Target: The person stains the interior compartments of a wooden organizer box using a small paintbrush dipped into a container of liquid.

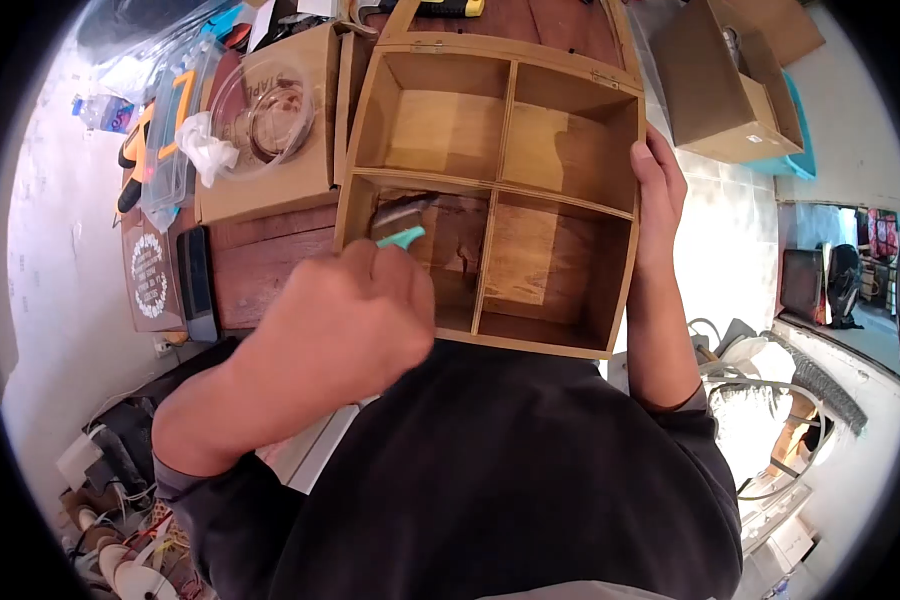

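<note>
A wooden box with four compartments is tilted against my front, its hinged lid frame folded back at the far side. My left hand is closed around a tool with a teal handle and a flat, brush-like head, which is inside the near left compartment. Dark, uneven patches show in that compartment. My right hand grips the right outer wall of the box, with some fingers hidden behind it.
A cardboard box bearing a clear round container stands left of the wooden box. A phone lies nearer on the reddish table. An open carton is at the far right.
</note>
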`<state>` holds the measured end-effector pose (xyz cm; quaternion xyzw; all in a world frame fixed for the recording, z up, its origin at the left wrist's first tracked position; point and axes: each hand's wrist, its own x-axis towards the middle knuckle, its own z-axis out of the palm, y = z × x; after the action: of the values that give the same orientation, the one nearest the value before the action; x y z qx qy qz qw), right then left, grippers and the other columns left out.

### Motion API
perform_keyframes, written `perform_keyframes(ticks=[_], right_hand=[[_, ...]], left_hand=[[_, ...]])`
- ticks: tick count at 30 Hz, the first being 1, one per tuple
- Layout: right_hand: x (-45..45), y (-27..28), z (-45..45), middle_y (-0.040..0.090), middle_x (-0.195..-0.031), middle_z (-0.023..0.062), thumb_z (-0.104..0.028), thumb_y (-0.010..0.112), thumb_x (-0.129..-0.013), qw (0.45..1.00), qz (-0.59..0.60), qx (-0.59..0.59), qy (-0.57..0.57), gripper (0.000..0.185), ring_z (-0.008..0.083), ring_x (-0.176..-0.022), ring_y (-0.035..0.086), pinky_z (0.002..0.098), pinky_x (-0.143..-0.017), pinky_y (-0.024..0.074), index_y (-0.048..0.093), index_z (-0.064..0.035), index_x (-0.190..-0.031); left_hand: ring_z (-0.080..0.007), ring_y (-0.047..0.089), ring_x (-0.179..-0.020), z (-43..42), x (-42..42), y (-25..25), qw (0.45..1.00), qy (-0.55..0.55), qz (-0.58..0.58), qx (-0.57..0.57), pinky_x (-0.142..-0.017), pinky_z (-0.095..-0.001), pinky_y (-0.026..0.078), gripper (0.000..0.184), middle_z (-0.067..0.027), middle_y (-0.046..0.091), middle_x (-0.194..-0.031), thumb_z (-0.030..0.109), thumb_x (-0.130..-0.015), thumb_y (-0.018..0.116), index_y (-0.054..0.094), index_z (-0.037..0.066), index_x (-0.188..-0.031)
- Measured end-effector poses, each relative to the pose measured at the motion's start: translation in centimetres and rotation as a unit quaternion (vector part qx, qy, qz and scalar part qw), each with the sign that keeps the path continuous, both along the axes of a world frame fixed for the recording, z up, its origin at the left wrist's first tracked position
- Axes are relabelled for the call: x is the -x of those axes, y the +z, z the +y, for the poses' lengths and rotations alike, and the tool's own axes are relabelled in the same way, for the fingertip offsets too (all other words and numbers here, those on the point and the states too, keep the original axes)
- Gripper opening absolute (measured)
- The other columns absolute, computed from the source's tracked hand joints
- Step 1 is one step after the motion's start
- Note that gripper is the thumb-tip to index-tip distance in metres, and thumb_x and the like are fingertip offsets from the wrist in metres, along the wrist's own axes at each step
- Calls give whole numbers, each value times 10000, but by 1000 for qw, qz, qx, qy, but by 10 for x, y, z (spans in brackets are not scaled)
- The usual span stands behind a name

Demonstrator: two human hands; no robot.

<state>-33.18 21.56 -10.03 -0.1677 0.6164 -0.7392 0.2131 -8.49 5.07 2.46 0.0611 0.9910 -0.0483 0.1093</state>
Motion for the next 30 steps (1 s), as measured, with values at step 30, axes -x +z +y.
perform_keyframes(ticks=[30], right_hand=[[2, -3, 4, 666, -1286, 143, -282, 624, -1019, 997, 69, -3, 30, 520, 186, -1171, 613, 315, -1023, 465, 555, 54, -1411]], left_hand=[[-310, 650, -706, 16, 8, -14, 984, 120, 133, -15, -615, -384, 522, 213, -133, 624, -852, 6, -860, 781, 706, -25, -1058]])
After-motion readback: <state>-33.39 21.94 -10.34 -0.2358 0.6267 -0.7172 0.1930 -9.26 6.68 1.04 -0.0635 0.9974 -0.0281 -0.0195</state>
